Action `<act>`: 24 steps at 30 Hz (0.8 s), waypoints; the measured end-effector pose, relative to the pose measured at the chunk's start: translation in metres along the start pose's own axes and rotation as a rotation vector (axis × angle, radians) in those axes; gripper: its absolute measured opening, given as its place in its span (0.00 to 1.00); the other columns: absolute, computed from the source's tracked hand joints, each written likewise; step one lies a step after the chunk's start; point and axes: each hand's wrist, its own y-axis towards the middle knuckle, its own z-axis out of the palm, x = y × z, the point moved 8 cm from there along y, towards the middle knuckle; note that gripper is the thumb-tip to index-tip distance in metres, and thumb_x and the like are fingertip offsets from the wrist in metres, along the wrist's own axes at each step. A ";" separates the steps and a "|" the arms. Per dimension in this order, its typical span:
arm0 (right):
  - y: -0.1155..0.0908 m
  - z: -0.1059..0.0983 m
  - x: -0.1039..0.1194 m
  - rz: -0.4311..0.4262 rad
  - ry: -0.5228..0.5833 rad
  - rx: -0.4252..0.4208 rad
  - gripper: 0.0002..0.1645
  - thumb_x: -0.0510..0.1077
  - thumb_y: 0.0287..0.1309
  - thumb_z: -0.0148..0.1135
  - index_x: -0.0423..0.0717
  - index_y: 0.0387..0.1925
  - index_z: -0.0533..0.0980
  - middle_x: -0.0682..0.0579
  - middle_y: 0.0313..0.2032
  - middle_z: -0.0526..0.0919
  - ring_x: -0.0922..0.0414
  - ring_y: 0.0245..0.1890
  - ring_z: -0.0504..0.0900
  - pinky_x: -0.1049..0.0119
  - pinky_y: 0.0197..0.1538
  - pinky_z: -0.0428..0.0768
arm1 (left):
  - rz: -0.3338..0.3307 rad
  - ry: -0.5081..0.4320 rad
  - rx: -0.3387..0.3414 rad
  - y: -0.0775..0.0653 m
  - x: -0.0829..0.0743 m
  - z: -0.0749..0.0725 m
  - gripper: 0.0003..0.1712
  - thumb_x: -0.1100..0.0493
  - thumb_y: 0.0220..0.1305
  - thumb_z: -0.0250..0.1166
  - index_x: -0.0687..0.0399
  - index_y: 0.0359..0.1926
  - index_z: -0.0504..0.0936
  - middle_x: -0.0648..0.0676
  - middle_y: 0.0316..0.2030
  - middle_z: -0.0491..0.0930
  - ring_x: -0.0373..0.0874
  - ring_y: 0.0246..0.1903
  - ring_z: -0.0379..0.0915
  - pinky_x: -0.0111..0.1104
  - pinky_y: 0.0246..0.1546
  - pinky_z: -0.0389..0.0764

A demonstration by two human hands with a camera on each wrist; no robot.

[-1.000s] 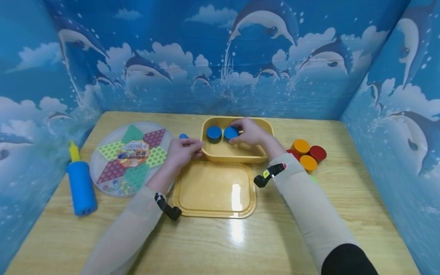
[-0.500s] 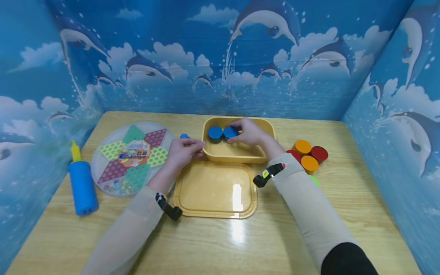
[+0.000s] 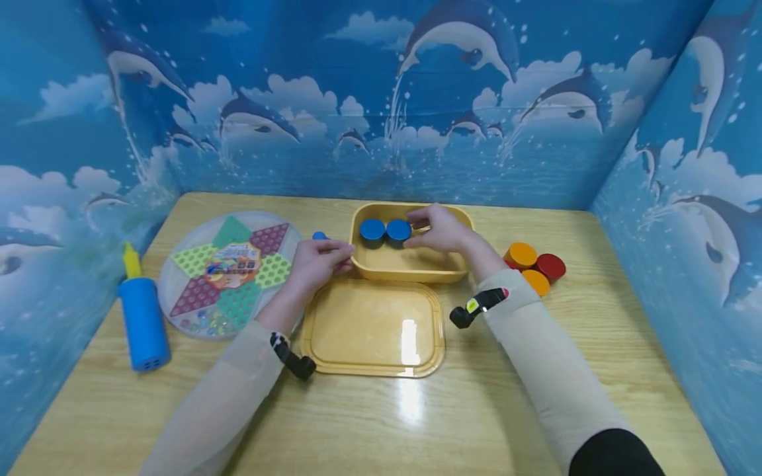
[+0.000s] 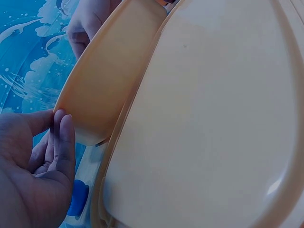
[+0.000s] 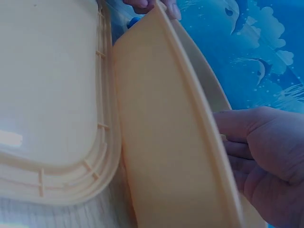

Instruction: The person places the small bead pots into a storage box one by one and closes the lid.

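A yellow plastic box [image 3: 411, 274] stands at the back of the table, with two short blue-topped cylinders, a left one [image 3: 372, 230] and a right one [image 3: 399, 229], side by side in its left half. My left hand [image 3: 321, 263] pinches the box's rim at the left front corner, thumb and fingertips on the edge in the left wrist view. Inside the box, my right hand [image 3: 443, 230] hovers just right of the second cylinder, fingers parted from it. In the right wrist view the box wall [image 5: 161, 118] hides those fingertips.
The yellow lid [image 3: 374, 330] lies in front of the box. To the right sit orange cylinders [image 3: 520, 254] and red ones [image 3: 550, 266], partly behind my sleeve. A round Chinese checkers board [image 3: 229, 274] and a blue hand pump [image 3: 143, 327] are on the left.
The right cylinder has slid left against the other one. My right hand has let go of it and moved a little right. The left hand has stayed at the rim.
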 end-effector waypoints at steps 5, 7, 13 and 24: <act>-0.017 -0.013 0.005 -0.014 0.005 -0.010 0.41 0.43 0.66 0.75 0.36 0.75 0.69 0.38 0.71 0.74 0.43 0.67 0.76 0.52 0.65 0.82 | -0.006 0.015 -0.004 -0.001 -0.001 0.000 0.16 0.58 0.71 0.73 0.65 0.52 0.88 0.63 0.45 0.85 0.48 0.38 0.87 0.35 0.42 0.91; -0.026 -0.015 0.006 -0.012 0.014 -0.002 0.41 0.43 0.67 0.74 0.36 0.76 0.68 0.37 0.71 0.73 0.43 0.67 0.76 0.52 0.66 0.81 | -0.011 0.020 -0.004 -0.001 -0.001 0.000 0.16 0.57 0.71 0.73 0.64 0.52 0.88 0.62 0.45 0.85 0.48 0.38 0.87 0.35 0.42 0.91; -0.056 -0.021 0.012 -0.034 0.000 0.003 0.42 0.44 0.68 0.74 0.35 0.76 0.67 0.35 0.72 0.72 0.42 0.69 0.74 0.49 0.69 0.79 | -0.013 0.005 -0.006 -0.002 0.000 0.000 0.17 0.58 0.71 0.73 0.65 0.54 0.87 0.63 0.46 0.85 0.47 0.38 0.87 0.35 0.42 0.91; -0.107 -0.036 0.023 -0.081 -0.029 -0.072 0.40 0.46 0.68 0.74 0.36 0.74 0.70 0.37 0.70 0.75 0.41 0.68 0.75 0.46 0.70 0.77 | -0.029 0.008 -0.006 -0.002 0.000 0.001 0.17 0.57 0.72 0.73 0.64 0.54 0.87 0.63 0.47 0.85 0.48 0.40 0.87 0.35 0.43 0.91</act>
